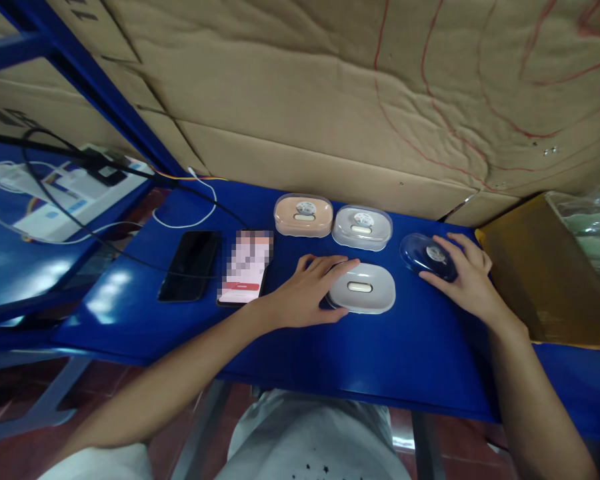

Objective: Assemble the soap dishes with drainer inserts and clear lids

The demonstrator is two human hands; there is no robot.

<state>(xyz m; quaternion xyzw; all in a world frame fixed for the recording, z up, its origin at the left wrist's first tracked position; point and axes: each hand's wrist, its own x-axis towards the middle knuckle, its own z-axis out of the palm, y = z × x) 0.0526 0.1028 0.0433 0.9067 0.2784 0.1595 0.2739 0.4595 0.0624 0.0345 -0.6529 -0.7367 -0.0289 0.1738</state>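
My left hand (316,292) curves round the left end of a white oval soap dish (380,291), thumb at its near side and fingers on its far rim. This dish has no lid on and shows a pale oblong piece in its middle. To the right, my right hand (467,272) grips a clear oval lid (414,257) by its right end, low at the tabletop. The blue table shows through that lid, and a round label sticks to it. Behind them stand a peach soap dish (300,225) and a grey-white soap dish (344,233), both under clear labelled lids.
On the left lie a dark phone (187,267) and a lit phone (243,270), with black and white cables around. A white power strip (80,193) is farther left. Cardboard (290,100) walls the back; a carton (545,267) with wrapped items stands right.
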